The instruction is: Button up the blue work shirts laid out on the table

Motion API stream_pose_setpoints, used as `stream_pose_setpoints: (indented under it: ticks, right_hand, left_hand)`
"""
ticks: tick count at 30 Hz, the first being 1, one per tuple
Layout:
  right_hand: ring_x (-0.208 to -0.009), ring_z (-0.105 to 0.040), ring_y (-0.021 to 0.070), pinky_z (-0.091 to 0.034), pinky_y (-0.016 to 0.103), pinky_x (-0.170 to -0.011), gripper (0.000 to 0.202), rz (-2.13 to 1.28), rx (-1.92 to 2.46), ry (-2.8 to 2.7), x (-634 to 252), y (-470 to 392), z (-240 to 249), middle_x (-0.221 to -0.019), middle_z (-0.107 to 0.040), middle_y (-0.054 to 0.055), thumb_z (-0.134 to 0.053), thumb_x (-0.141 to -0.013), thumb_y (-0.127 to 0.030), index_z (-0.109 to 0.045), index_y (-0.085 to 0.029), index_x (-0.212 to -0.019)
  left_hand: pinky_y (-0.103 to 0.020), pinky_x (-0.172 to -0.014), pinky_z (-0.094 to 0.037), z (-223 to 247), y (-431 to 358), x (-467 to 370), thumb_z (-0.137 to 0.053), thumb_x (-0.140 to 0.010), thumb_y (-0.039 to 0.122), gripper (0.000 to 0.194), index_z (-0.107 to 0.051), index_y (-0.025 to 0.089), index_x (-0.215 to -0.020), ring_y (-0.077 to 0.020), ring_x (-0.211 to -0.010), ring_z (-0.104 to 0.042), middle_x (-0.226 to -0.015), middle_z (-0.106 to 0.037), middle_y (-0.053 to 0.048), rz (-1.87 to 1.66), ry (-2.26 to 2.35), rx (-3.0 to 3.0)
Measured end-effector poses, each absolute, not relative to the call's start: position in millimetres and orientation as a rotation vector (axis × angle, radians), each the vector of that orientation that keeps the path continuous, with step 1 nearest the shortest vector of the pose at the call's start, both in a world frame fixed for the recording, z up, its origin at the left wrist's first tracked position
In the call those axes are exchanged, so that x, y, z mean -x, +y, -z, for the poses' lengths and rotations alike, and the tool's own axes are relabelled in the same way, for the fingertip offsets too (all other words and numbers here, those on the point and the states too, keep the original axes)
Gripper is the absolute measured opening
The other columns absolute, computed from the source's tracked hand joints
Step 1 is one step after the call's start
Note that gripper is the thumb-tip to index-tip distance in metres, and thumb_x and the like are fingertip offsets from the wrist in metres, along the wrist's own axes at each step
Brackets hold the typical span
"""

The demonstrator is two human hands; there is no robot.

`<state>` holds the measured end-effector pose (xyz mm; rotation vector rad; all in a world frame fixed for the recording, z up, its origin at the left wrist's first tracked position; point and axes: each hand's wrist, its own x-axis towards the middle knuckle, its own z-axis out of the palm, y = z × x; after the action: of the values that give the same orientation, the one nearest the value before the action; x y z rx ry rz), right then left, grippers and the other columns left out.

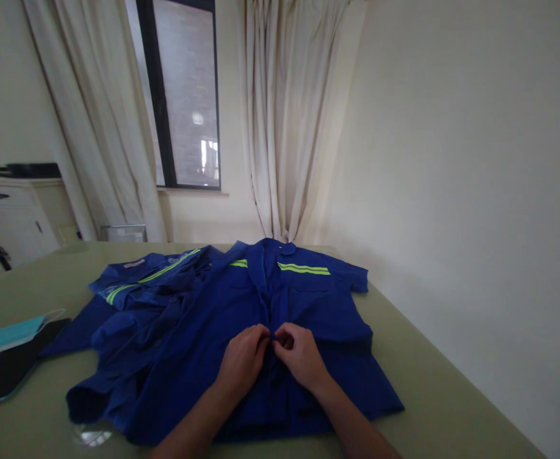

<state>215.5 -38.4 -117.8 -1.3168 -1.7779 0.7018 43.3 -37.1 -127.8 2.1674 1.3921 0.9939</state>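
A blue short-sleeved work shirt (318, 312) with yellow-green reflective stripes lies spread on the table, its collar toward the window. Its front opening runs down the middle, parted near the collar. At that opening, below the chest, my left hand (244, 357) pinches the left front edge. Close beside it, my right hand (301, 354) pinches the other edge, the fingertips of both hands almost touching. Whatever small part sits between the fingers is hidden. A second blue garment (141, 319) with similar stripes lies crumpled on the left, partly under the shirt.
On the left of the greenish table (452, 395) a light-blue face mask (9, 338) lies over a dark flat object (16, 370). A clear round item (92, 436) sits near the front. The wall (475, 191) borders the table's right side; curtains (294, 115) hang behind.
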Motion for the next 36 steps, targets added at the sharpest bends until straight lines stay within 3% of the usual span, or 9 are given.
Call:
stream_pose_setpoints:
  ticks: [5, 15, 22, 26, 31, 36]
  right_hand:
    - [-0.066, -0.058, 0.0146, -0.040, 0.024, -0.063, 0.014, -0.455, 1.387, -1.801, -212.9, -44.2, 116.6, -0.073, -0.064, 0.000, -0.061, -0.078, -0.011, -0.071, -0.020, -0.082]
    - [-0.056, -0.055, 0.0127, -0.039, 0.022, -0.055, 0.008, -0.649, 1.316, -1.732, -215.1, -41.5, 117.0, -0.065, -0.063, -0.002, -0.063, -0.080, -0.018, -0.070, -0.019, -0.083]
    - [-0.058, -0.058, 0.0144, -0.039, 0.024, -0.056, 0.011, -0.597, 1.343, -1.736, -214.6, -41.2, 119.8, -0.064, -0.064, -0.001, -0.061, -0.080, -0.021, -0.072, -0.019, -0.080]
    - [-0.055, -0.057, 0.0137, -0.039, 0.023, -0.053, 0.012, -0.725, 1.279, -1.682, -213.5, -41.5, 116.5, -0.062, -0.063, -0.001, -0.064, -0.081, -0.027, -0.071, -0.018, -0.077]
    - [-0.045, -0.055, 0.0126, -0.038, 0.022, -0.045, 0.035, -1.066, 1.146, -1.594, -215.6, -37.2, 116.0, -0.059, -0.062, -0.001, -0.053, -0.092, -0.045, -0.067, -0.018, -0.075]
    - [-0.045, -0.056, 0.0131, -0.041, 0.023, -0.045, 0.019, -1.111, 1.198, -1.633, -218.6, -34.3, 121.6, -0.061, -0.065, -0.002, -0.063, -0.083, -0.034, -0.070, -0.018, -0.088]
  left_hand:
    - [-0.030, -0.083, -0.047, 127.7, -37.9, -44.0, -0.048, -0.097, 0.021, 0.020, -0.067, 0.025, -0.098, -0.0213, -0.091, -0.067, -0.095, -0.072, -0.003, -1.014, 1.286, -2.213]
    - [-0.031, -0.083, -0.048, 126.7, -36.8, -47.9, -0.047, -0.095, 0.018, 0.015, -0.060, 0.025, -0.096, -0.0207, -0.091, -0.066, -0.095, -0.070, -0.002, -0.993, 1.340, -2.209]
    - [-0.030, -0.082, -0.047, 125.5, -39.6, -45.2, -0.046, -0.097, 0.020, 0.016, -0.061, 0.025, -0.093, -0.0202, -0.090, -0.064, -0.094, -0.067, -0.003, -1.004, 1.294, -2.220]
    - [-0.030, -0.080, -0.045, 128.9, -39.1, -44.5, -0.047, -0.096, 0.020, 0.014, -0.060, 0.024, -0.092, -0.0203, -0.087, -0.066, -0.091, -0.069, -0.002, -0.995, 1.326, -2.155]
    - [-0.029, -0.075, -0.044, 130.4, -36.2, -42.7, -0.049, -0.093, 0.020, 0.011, -0.059, 0.025, -0.090, -0.0197, -0.082, -0.067, -0.086, -0.071, 0.000, -0.989, 1.332, -2.043]
    - [-0.026, -0.069, -0.041, 131.5, -35.7, -42.3, -0.050, -0.088, 0.016, 0.009, -0.051, 0.025, -0.091, -0.0169, -0.073, -0.063, -0.078, -0.064, 0.003, -1.039, 1.284, -1.963]
